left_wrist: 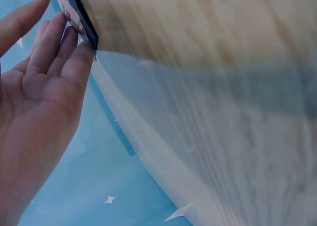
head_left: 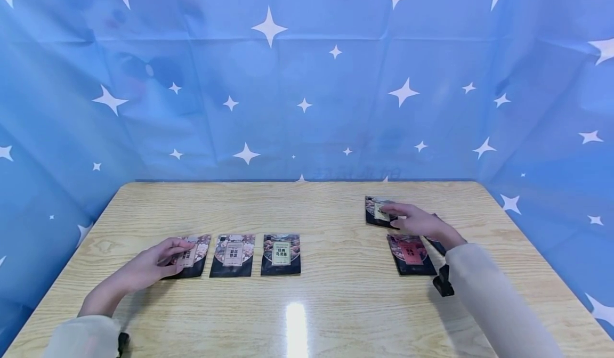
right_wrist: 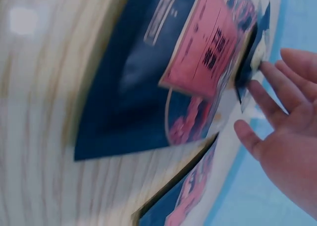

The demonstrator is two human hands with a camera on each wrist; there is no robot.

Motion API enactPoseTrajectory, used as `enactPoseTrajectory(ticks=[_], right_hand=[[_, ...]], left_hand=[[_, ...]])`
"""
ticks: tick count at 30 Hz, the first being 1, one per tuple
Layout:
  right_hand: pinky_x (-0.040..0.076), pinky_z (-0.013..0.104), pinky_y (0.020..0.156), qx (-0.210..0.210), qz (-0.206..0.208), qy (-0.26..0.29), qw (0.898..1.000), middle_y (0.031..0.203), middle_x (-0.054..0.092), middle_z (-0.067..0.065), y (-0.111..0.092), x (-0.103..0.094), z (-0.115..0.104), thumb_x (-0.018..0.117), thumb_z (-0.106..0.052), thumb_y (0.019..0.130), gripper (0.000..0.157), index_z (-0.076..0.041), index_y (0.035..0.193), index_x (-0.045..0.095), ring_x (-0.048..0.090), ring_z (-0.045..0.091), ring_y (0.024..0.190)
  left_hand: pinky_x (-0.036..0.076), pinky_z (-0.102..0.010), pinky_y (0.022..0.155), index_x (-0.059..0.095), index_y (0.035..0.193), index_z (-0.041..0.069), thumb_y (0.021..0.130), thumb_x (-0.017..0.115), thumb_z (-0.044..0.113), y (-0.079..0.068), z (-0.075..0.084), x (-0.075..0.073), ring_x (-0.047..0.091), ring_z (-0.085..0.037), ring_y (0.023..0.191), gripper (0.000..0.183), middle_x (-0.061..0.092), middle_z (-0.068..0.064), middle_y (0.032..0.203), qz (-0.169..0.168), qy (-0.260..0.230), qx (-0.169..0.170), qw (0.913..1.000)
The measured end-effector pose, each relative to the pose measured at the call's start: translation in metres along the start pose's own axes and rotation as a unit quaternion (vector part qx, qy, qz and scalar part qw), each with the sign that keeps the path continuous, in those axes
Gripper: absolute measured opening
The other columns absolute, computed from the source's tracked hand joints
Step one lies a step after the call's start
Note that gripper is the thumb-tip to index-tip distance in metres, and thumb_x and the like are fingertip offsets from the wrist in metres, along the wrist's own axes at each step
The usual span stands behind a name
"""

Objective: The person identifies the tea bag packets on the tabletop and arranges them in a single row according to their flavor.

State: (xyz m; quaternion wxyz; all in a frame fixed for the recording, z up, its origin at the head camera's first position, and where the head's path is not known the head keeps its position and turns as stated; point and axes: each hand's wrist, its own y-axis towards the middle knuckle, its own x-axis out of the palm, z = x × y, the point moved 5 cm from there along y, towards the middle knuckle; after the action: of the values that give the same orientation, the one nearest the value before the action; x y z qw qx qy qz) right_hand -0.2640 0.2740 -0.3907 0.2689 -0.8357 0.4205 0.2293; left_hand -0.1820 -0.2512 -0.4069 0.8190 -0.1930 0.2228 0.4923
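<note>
My left hand rests its fingers on the leftmost tea packet, a dark pouch with pink flowers and a pale label. In the left wrist view its fingers lie nearly straight along the packet's edge. At the back right, my right hand touches a packet with a pale yellow-green label with outstretched fingers. The right wrist view shows the fingertips against that packet. Just nearer stands a red-labelled packet, lying flat. Another packet is mostly hidden under my right wrist.
A pink-labelled packet and a green-labelled packet continue the row right of my left hand. All lie on a light wood-grain table. A blue star-patterned cloth hangs behind and at both sides.
</note>
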Motion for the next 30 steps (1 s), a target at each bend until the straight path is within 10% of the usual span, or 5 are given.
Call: enactPoseTrajectory(ticks=[30], right_hand=[[0.027,0.055,0.099,-0.056,-0.067,-0.011,0.996,0.143,0.03,0.021,0.007,0.066,-0.046,0.042,-0.005,0.096,0.043,-0.003,0.139,0.036,0.025,0.039,0.131]], left_hand=[[0.044,-0.041,0.085,0.042,0.125,-0.004,0.09,0.055,0.004,0.0,-0.001,-0.001,0.034,-0.047,0.122,0.038,0.038,-0.03,0.134,-0.002,-0.002,0.003,1.0]])
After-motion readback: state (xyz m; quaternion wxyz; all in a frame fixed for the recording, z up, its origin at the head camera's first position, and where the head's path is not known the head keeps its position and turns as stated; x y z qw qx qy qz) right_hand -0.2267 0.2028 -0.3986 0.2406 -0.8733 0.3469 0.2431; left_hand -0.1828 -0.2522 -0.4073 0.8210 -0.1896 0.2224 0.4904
